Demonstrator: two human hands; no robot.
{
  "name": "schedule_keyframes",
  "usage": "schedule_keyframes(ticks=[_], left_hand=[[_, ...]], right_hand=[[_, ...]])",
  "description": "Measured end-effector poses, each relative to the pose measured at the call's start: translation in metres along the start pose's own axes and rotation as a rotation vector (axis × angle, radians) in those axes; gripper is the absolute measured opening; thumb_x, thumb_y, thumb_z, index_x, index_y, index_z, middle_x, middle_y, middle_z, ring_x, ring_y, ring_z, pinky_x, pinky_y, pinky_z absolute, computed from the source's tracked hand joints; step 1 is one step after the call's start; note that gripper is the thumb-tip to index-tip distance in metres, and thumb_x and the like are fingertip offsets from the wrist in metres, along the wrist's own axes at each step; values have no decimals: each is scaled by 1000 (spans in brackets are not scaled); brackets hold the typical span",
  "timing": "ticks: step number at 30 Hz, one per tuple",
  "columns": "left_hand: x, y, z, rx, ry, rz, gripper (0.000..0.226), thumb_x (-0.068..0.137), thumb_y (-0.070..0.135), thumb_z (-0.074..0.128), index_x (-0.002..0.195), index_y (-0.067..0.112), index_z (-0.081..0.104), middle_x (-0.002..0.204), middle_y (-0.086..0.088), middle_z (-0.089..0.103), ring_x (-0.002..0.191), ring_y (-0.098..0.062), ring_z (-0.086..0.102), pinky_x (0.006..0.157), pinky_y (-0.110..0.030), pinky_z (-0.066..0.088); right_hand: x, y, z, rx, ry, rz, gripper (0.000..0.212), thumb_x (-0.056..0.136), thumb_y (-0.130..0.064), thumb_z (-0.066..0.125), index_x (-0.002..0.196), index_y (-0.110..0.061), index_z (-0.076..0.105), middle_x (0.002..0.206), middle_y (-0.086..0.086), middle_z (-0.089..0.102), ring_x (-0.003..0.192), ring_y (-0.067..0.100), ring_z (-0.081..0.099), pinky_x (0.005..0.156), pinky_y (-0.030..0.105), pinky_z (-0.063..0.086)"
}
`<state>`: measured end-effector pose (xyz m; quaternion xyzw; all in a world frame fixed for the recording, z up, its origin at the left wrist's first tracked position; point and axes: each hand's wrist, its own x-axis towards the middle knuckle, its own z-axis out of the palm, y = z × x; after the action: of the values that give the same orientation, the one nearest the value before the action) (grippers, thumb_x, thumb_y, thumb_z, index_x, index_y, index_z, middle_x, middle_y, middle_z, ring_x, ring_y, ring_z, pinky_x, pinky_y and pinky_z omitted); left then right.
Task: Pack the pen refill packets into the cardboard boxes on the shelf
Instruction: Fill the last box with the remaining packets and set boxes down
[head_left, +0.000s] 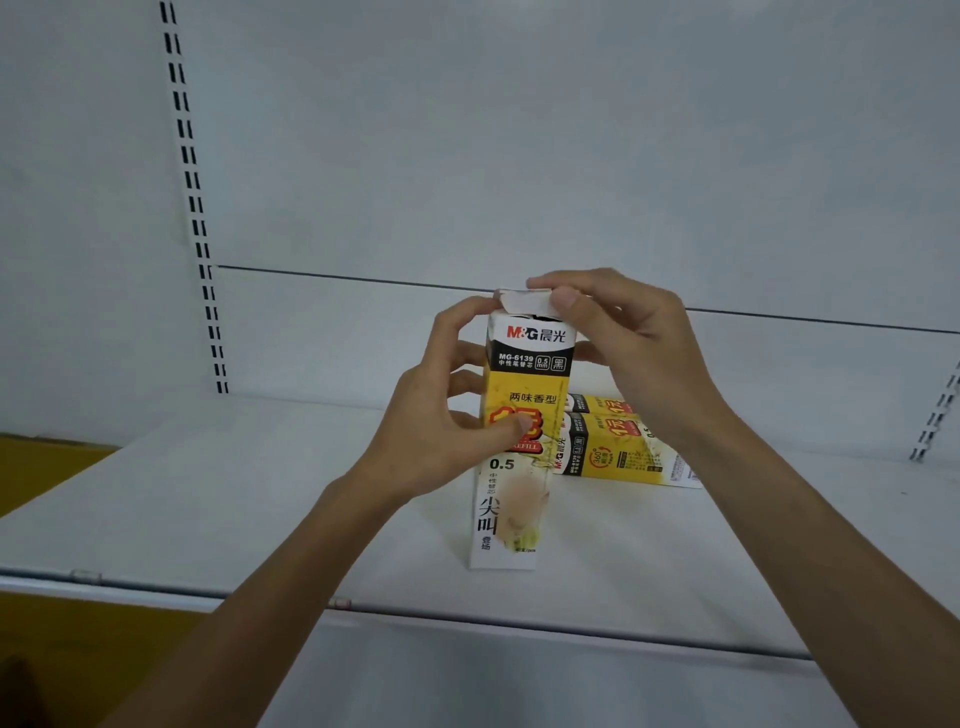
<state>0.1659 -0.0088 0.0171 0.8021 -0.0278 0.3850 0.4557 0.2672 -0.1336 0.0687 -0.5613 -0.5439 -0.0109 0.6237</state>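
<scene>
Carton position: one upright box (524, 374) stands on end on the white shelf (260, 493), just below the centre of the frame. Its front face is yellow, black and white and carries "M&G", "MG-6139" and "0.5" markings. Its base rests on the shelf surface, near the front rail (467, 618).

Left hand (441, 410): wrapped round the middle of the upright box from the left side. The thumb (511, 428) presses on the front face and the fingers curl behind the box. Grip state: closed round the box body.

Right hand (628, 353): at the top of the box, reaching in from the right. The thumb and forefinger pinch the white top flap (524, 301), which stands slightly raised, with a dark gap beneath it. Grip state: narrow pinch on the flap.

Box contents do not show.

Further stock: two flat boxes of the same print lie on the shelf, just right of and behind the upright box. The nearer flat box (618, 454) lies lengthwise, and the rear flat box (597, 404) lies directly behind it. The right forearm covers part of both.

Surroundings: a white back panel (519, 156) fills the upper frame. A slotted upright (195, 208) runs down the upper left, and a second slotted upright (937, 415) shows at the right edge. A yellow surface (41, 467) shows at the left edge.
</scene>
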Motion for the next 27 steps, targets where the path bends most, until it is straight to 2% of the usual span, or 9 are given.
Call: schedule_keyframes(ticks=[2,5,9,13,18,21,24,26,27], left_hand=[[-1,1,2,13,5,5,74,71,13,75,113,52,30,104,10,59,93,-5,63,65,-27,57],[-1,1,3,35,4,15,74,71,14,75,113,52,29,102,13,58,93,-3,62,64,-25,57],[-2,0,1,29,10,21,74,71,15,75,112,54,29,105,7,58,92,-12,64,67,-32,58],[-1,2,0,36,-6,17,75,70,15,76,112,55,28,105,5,58,92,-14,64,67,-33,58],[-2,2,-3,41,-2,8,74,70,17,76,112,54,27,103,8,57,88,-6,64,63,-24,57],[-5,3,-3,14,6,7,82,70,16,77,115,57,21,105,6,58,87,-12,66,65,-27,58],[-7,7,-5,10,-9,51,93,71,14,76,118,65,13,109,14,55,84,-8,66,63,-24,57],[-7,12,-6,82,-23,121,80,72,15,75,119,59,26,106,20,55,87,-7,63,62,-21,55],[-7,13,-6,95,3,144,73,72,17,75,116,56,32,105,21,56,89,-6,62,62,-19,54]], right_hand=[[0,0,1,65,47,35,17,93,-16,52,94,-19,69,98,-2,67,91,9,66,73,27,54],[3,-4,1,99,66,72,19,93,-16,52,88,-18,70,91,-4,71,89,10,65,72,25,52],[0,-4,3,67,42,60,18,91,-11,54,87,-16,70,84,-8,71,83,6,66,72,21,53],[-1,-5,5,89,53,47,17,90,-7,54,88,-16,69,86,-6,70,86,10,66,72,24,53],[-1,-4,8,-97,45,-11,13,87,-15,58,85,-22,69,90,-8,69,93,9,64,81,29,53],[-9,0,12,-207,31,-64,7,83,-26,60,87,-26,65,98,-12,64,101,5,59,84,29,52],[-14,0,14,-307,30,-78,13,80,-34,61,93,-31,61,105,-16,60,105,3,56,90,32,51],[-20,1,13,-308,11,-70,26,77,-39,65,102,-38,56,115,-17,54,113,2,51,95,36,48],[-27,4,13,-310,-17,-45,41,75,-41,68,112,-43,51,122,-19,47,118,-1,46,97,35,46]])
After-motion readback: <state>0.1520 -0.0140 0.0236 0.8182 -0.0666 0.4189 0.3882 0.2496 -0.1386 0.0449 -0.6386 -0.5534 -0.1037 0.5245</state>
